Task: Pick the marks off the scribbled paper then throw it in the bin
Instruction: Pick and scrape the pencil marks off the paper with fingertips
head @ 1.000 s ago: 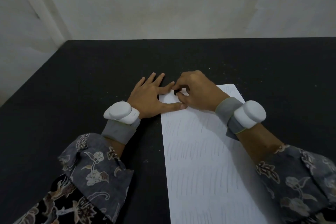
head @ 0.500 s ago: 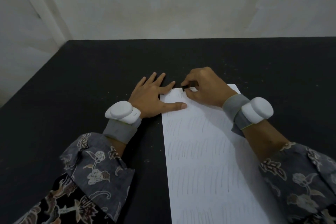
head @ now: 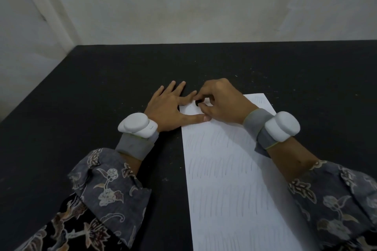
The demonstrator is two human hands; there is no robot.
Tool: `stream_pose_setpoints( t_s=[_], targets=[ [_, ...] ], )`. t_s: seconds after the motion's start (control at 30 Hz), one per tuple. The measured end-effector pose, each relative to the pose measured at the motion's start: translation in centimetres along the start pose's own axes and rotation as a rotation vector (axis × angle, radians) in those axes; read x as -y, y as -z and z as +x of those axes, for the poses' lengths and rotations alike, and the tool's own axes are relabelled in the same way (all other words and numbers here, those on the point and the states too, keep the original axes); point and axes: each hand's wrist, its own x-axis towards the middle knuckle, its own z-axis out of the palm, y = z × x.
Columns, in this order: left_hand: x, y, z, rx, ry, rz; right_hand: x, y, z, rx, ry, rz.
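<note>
Two hands: left (head: 169,108) flat on paper (head: 230,179), right (head: 222,104) pinching small black eraser (head: 197,103).

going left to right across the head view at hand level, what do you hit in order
white wrist device on the left forearm → left hand flat, fingers spread, thumb on the paper's corner → small dark eraser-like piece pinched by the right hand → white wrist device on the right forearm

The paper (head: 234,179) is white with rows of faint grey pencil strokes, lying on a black table (head: 102,91). Beside the paper, both sleeves (head: 108,185) are grey with a floral print; the wrist bands (head: 136,125) are white on grey.
</note>
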Motion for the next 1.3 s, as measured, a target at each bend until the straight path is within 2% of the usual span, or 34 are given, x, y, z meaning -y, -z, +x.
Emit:
stream_pose_setpoints(
  t_s=[0.17, 0.33, 0.5, 0.67, 0.83, 1.0, 1.17, 1.3],
  targets=[
    [-0.1, 0.1, 0.0, -0.003, 0.014, -0.005, -1.5, 0.9, 0.0, -0.010, -0.090, 0.002],
    [-0.1, -0.1, -0.1, -0.015, 0.002, -0.004, -0.5, 0.1, -0.1, -0.010, -0.023, 0.033],
    [-0.3, 0.1, -0.1, 0.003, 0.010, -0.001, -1.0, 0.7, -0.1, -0.014, -0.092, 0.011],
    [0.0, -0.1, 0.0, -0.011, 0.001, -0.003, 0.0, 0.0, -0.3, 0.011, -0.041, 0.039],
    [-0.1, 0.1, 0.0, -0.002, 0.014, 0.003, -1.2, 0.9, -0.2, -0.011, -0.102, 0.001],
    [-0.1, 0.1, 0.0, 0.003, 0.008, 0.011, 0.0, 0.2, -0.3, -0.003, -0.028, 0.001],
    [-0.3, 0.2, 0.0, 0.020, 0.020, 0.013, -1.2, 1.1, -0.2, -0.012, -0.096, -0.016],
    [-0.1, 0.0, 0.0, -0.002, 0.011, 0.006, 0.0, 0.4, -0.3, -0.006, -0.042, 0.008]
  ],
)
